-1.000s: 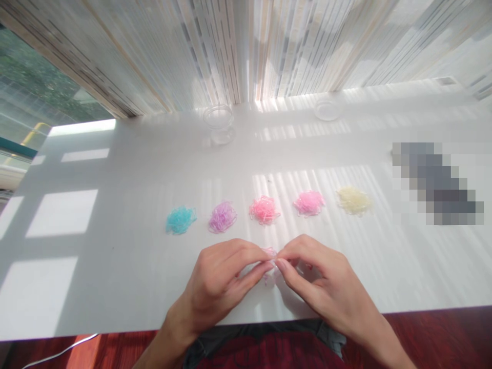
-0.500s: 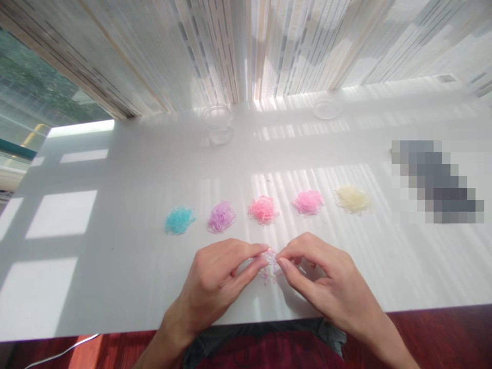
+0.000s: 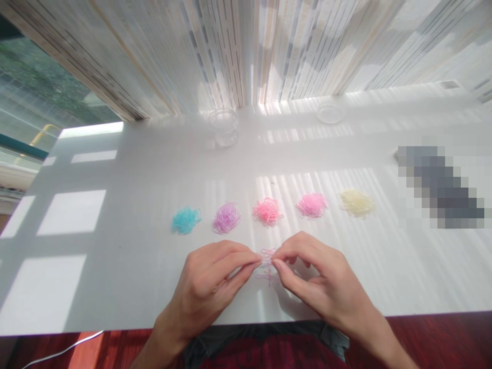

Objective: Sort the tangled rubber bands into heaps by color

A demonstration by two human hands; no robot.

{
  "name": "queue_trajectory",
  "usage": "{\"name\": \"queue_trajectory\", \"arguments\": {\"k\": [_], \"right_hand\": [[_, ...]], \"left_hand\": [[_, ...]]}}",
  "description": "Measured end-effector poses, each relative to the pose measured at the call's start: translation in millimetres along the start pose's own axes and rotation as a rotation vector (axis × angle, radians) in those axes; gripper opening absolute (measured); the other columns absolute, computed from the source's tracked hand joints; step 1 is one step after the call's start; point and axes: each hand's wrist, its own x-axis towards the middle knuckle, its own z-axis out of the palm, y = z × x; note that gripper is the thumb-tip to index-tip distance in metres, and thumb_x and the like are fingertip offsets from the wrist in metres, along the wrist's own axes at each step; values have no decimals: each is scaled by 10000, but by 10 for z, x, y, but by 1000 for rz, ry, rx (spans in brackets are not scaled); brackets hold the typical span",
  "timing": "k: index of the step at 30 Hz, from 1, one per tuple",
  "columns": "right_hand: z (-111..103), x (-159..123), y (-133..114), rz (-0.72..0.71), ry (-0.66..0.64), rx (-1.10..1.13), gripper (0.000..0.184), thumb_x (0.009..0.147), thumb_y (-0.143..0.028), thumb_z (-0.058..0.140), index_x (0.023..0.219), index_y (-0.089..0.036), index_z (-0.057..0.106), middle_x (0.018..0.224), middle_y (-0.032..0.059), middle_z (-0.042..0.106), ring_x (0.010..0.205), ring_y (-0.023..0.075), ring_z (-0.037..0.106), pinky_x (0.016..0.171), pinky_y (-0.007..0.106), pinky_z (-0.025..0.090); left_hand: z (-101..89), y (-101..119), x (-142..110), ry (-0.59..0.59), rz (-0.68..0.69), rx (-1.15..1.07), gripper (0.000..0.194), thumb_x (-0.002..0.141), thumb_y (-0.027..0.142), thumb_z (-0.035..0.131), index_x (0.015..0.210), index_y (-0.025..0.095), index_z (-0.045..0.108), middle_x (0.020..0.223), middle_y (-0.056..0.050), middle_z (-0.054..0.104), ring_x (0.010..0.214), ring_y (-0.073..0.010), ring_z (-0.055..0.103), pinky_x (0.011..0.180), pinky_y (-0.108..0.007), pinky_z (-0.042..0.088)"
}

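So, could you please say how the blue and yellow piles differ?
The blue pile is vivid; the yellow pile is pale. The yellow pile spreads wider; the blue pile is more compact. Both are loose heaps of thin strands on the white table.

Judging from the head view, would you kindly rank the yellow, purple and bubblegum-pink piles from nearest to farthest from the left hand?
From the left hand:
1. Purple pile, just beyond it.
2. Bubblegum-pink pile, right.
3. Yellow pile, farther right.

Bare tabletop (image 3: 146, 179) left of teal pile (image 3: 186, 220)
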Motion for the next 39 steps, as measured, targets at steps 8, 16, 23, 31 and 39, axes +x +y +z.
{"name": "queue_trajectory", "arguments": {"k": [8,16,23,31,39], "right_hand": [[140,77,-8,-29,-14,15,75,957,-194,660,941,-214,731,850,18,726,750,138,677,673,260,577],[104,18,29,0,17,-57,118,996,-211,616,1046,-222,722,871,17,721,746,137,678,710,274,582],[37,-18,55,20,12,-48,122,1004,-224,607,1005,-227,728,869,17,734,756,144,694,684,272,580],[32,-16,78,17,28,-65,142,1004,-234,595,955,-231,728,826,19,733,718,154,690,668,283,582],[30,-26,79,18,32,-58,145,1004,-233,595,944,-228,727,813,10,725,711,148,685,681,275,581]], "left_hand": [[-168,-42,-139,15,-49,90,93,967,124,683,1007,190,734,892,-14,787,772,-125,725,723,-234,574],[-325,-330,-262,55,-223,271,125,972,174,681,1017,239,778,950,8,769,809,-126,724,758,-237,587],[-237,-382,-244,96,-190,318,120,961,145,703,1022,224,769,946,9,762,836,-123,714,770,-239,564],[-217,-260,-290,45,-155,351,131,964,138,692,1054,210,755,952,-8,763,813,-132,714,736,-243,562],[-53,-280,-246,144,-102,488,123,932,126,726,1030,192,758,920,-13,778,759,-154,725,729,-277,555]]}}
